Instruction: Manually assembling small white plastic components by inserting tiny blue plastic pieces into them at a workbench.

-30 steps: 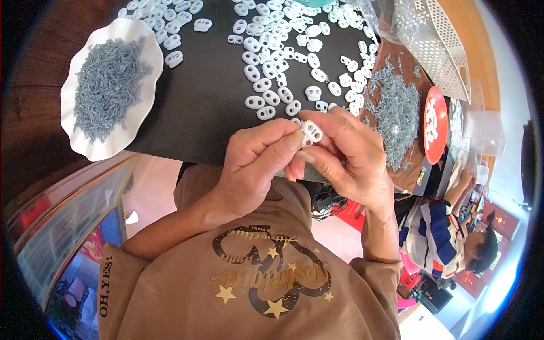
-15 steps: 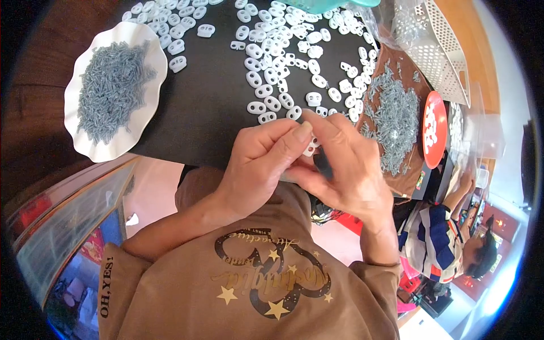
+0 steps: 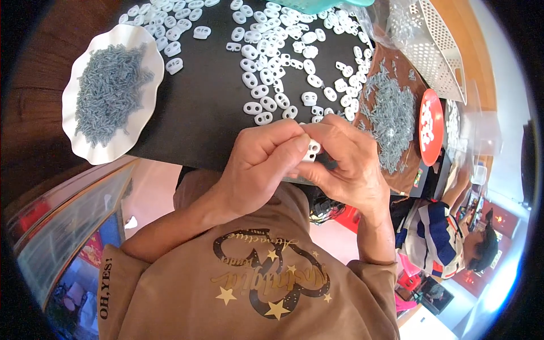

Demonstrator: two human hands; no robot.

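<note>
Near the table's front edge, my left hand [image 3: 258, 164] is closed, with its thumb and index finger pinching a small white plastic cord lock [image 3: 312, 151] that has two holes in its face. From the other side my right hand [image 3: 348, 164] has its thumb and bent fingers closed on the same piece, so parts of it are hidden. Just beyond the hands, many loose white cord locks [image 3: 253, 107] lie scattered over the dark tabletop [image 3: 198, 107]. To the left, a wavy-edged white plate [image 3: 152, 102] holds a heap of small grey metal springs [image 3: 107, 93].
At right, more springs [image 3: 391, 122] are heaped on a brown cloth [image 3: 407, 182], beside a red dish [image 3: 432, 153] with small white parts. A white perforated basket [image 3: 445, 54] and a teal container [image 3: 317, 5] stand farther back. Another person [image 3: 430, 235] sits beyond on the right.
The cord lock now shows more of its two-holed face between my fingers. My right thumb and fingers have shifted slightly around it, while my left hand keeps its pinch.
</note>
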